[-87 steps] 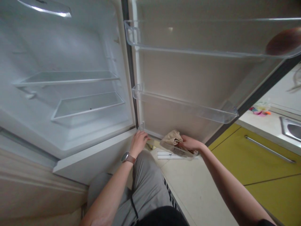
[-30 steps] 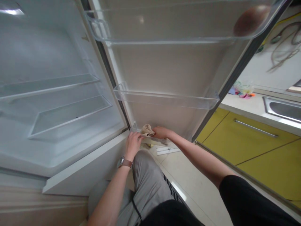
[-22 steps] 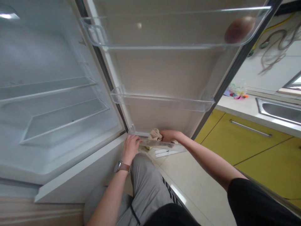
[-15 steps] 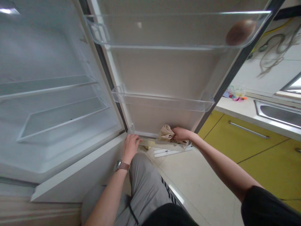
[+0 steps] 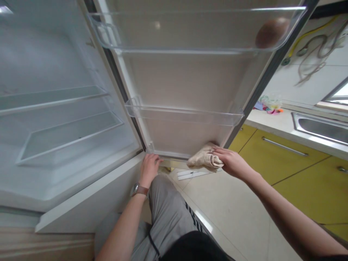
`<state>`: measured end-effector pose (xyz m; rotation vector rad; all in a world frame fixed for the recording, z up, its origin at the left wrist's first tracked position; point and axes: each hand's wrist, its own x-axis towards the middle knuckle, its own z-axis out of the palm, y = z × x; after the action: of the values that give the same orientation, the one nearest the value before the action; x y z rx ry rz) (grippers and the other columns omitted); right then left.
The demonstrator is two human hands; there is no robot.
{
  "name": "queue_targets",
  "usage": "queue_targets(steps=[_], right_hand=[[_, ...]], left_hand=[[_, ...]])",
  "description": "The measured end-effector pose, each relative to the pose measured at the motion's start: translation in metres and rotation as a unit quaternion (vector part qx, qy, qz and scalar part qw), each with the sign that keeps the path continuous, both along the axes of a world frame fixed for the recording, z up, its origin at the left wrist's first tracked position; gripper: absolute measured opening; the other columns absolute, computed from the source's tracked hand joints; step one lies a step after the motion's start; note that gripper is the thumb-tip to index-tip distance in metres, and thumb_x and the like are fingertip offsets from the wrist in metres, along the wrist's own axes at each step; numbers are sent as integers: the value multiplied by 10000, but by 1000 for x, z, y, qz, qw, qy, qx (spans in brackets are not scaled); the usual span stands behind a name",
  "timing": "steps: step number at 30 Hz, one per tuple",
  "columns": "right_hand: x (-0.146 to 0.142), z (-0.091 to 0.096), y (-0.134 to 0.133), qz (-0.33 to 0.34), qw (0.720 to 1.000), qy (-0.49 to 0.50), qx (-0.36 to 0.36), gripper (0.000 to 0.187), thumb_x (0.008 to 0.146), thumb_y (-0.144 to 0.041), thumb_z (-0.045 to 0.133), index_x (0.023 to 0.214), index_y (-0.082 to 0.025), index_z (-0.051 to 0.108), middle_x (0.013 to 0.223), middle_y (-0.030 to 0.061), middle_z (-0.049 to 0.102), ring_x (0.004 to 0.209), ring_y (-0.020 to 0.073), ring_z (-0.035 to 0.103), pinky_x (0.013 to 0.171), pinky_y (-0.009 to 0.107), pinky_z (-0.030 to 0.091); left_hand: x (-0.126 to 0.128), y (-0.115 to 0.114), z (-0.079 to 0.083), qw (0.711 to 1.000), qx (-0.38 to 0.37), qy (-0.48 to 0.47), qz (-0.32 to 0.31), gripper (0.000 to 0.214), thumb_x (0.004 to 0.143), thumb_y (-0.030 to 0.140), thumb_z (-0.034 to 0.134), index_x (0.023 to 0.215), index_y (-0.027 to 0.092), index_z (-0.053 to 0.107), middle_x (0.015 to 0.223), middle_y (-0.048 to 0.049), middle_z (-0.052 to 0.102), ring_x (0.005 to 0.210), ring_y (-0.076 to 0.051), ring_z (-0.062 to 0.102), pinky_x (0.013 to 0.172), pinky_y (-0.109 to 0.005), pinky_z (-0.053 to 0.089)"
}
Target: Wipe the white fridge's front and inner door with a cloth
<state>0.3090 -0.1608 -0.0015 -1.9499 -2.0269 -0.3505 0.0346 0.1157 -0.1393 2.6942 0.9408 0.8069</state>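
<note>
My right hand is closed on a crumpled beige cloth. It presses the cloth against the lower right corner of the open fridge door, over the bottom door bin. Folds of the cloth hang past the bin's front edge, and some fingertips are hidden behind it. At the other end of that bin, my left hand has its fingers curled over the edge, and a watch is on the wrist. Above the cloth runs a clear middle door bin.
A brownish round thing lies in the top door bin. Glass shelves span the fridge interior at left. Yellow cabinets, a counter with a steel sink and hanging cables stand at right. White strips lie on the tiled floor.
My right hand has moved right and slightly outward with the cloth, from inside the bottom bin to its right corner and front edge. My left hand stays at the bin's left end.
</note>
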Motion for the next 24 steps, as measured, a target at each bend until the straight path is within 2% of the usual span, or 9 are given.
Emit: queue_targets(steps=[2,4,10,15,18,24], right_hand=[[1,-26,-8,-5,998,47,-48,426,942,-106,515,1274,-250,739,1297,88,739,1324,256,637,1086,392,544],[4,-56,-16,-22,993,107,-41,436,948,-132,503,1305,-240,728,1368,98,705,1387,265,590,1142,426,510],[2,-140,-34,-61,949,273,144,387,965,-380,598,1289,-209,721,1397,136,682,1450,298,525,1209,498,455],[-2,-202,-41,-49,924,272,265,329,986,-368,616,1269,-243,729,1402,125,678,1459,300,511,1199,520,465],[0,-225,-46,-54,921,269,278,316,995,-339,612,1274,-266,741,1402,104,678,1431,290,546,1189,502,484],[5,-250,-53,-121,906,306,266,322,950,-481,633,1144,-288,802,1290,88,723,1306,304,653,1159,500,516]], left_hand=[[0,0,0,1000,-1,-4,-3,163,980,323,646,848,228,658,950,-85,697,997,-307,604,900,-415,474],[0,0,0,1000,0,-7,-6,163,976,326,651,845,231,655,951,-89,700,988,-309,603,892,-418,476],[1,0,1,1000,-4,-6,-1,163,981,309,642,836,233,650,941,-80,701,970,-304,604,888,-417,478],[-1,0,3,1000,-1,0,-5,160,978,302,644,836,228,653,949,-85,695,997,-310,604,901,-418,483],[-3,0,3,1000,-2,1,-10,157,975,301,648,837,226,656,945,-85,693,998,-312,603,896,-419,487],[-4,3,-1,1000,7,0,-11,162,982,286,643,833,225,646,934,-84,691,985,-312,603,890,-419,482]])
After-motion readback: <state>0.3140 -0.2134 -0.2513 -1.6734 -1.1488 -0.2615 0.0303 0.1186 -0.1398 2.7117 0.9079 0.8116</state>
